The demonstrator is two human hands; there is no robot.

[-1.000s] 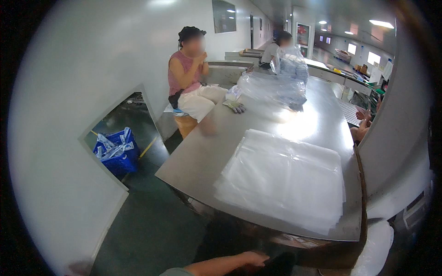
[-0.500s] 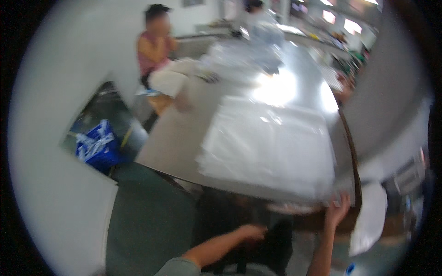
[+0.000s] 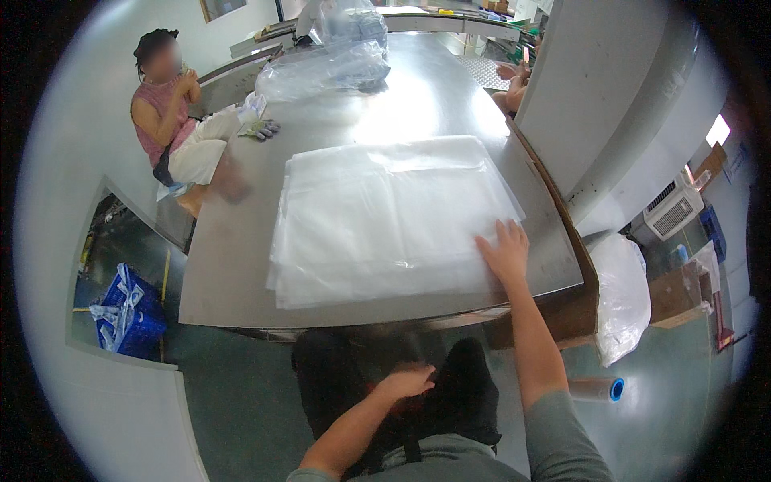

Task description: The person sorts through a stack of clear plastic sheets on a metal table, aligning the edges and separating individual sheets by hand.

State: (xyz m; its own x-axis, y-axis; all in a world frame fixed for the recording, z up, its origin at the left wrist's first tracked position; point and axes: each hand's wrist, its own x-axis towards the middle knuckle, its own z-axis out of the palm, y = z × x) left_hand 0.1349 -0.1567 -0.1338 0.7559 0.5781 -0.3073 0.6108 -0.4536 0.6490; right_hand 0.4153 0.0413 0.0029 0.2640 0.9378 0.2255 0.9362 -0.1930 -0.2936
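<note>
A flat stack of clear plastic sheets or bags point(image 3: 377, 217) lies on the metal table point(image 3: 233, 265) in front of me. On the stack's right edge rests my right hand point(image 3: 507, 251), its fingers spread over the plastic. My left hand point(image 3: 408, 380) is held low over my lap, below the table's near edge. Its fingers are loosely stretched to the right, and nothing shows in them.
A person point(image 3: 165, 112) sits at the table's left side, beside a pair of gloves point(image 3: 261, 128). Crumpled clear plastic point(image 3: 321, 72) lies at the far end. A blue basket point(image 3: 132, 309) stands on the floor at left. At right are a white bag point(image 3: 620, 297) and a roll point(image 3: 594, 390).
My view has swung to the right, and the blur has gone. My right hand has moved from the table's near right corner onto the stack's right edge. My left hand stays over my lap.
</note>
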